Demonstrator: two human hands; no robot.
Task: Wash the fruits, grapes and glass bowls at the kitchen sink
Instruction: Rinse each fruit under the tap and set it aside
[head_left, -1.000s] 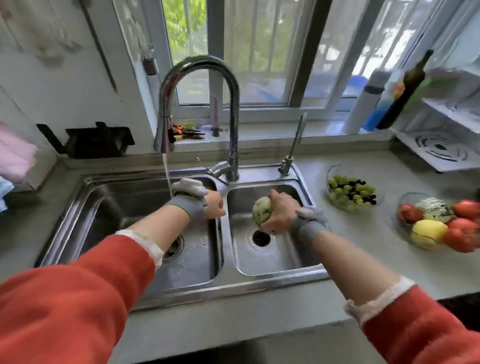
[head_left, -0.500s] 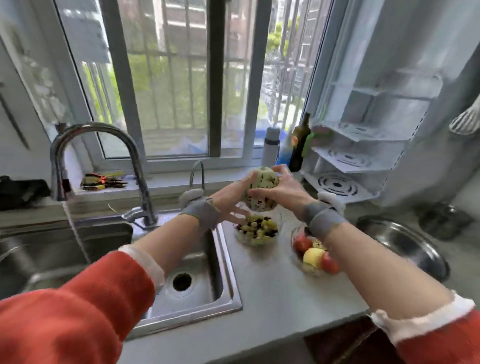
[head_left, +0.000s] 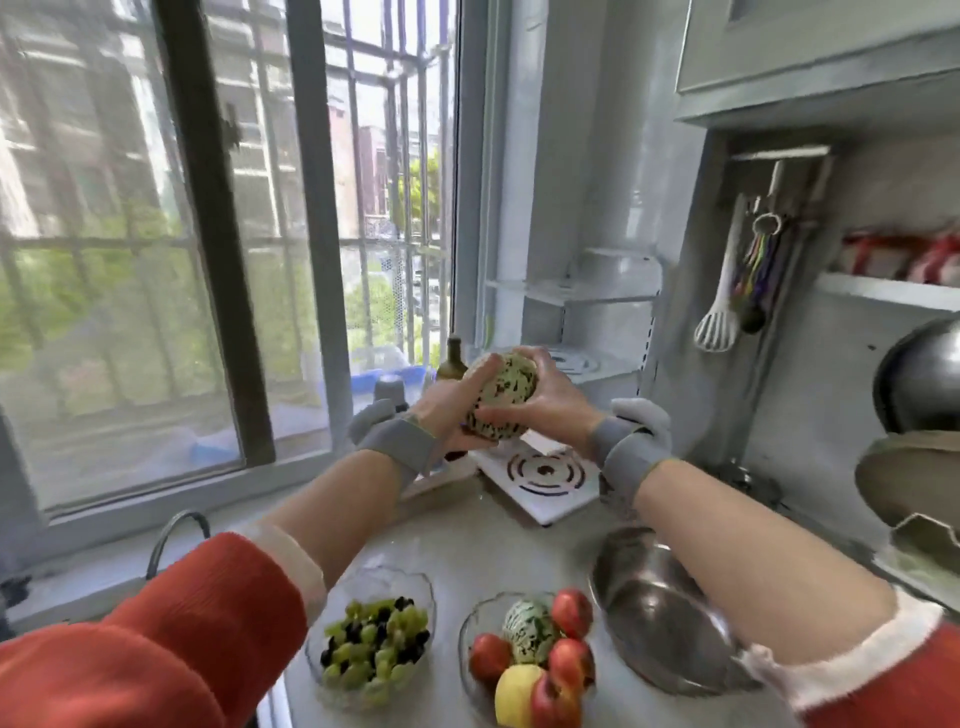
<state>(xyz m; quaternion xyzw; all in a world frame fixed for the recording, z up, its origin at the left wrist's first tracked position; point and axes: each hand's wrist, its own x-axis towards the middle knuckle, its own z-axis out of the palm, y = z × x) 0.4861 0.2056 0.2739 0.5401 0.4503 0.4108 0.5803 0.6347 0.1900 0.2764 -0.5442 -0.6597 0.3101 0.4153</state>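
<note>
A small green speckled melon (head_left: 503, 396) is held up in the air in front of the window corner, above the counter. My left hand (head_left: 451, 410) grips it from the left and below, and my right hand (head_left: 550, 401) wraps it from the right. Both wrists wear grey bands. Below, a glass bowl of green and dark grapes (head_left: 372, 648) stands on the counter. Beside it a second glass bowl (head_left: 471, 629) holds red apples, a yellow fruit and another speckled melon (head_left: 525, 630).
A steel bowl (head_left: 655, 612) sits on the counter under my right forearm. A white corner rack (head_left: 542, 474) and a dark bottle (head_left: 453, 359) stand behind my hands. Utensils hang on the right wall. A thin curved tap (head_left: 176, 535) shows at lower left.
The melon has gone from over the right sink basin up and right to the window corner, with my left hand joining the right on it. My view has swung right, away from the sink.
</note>
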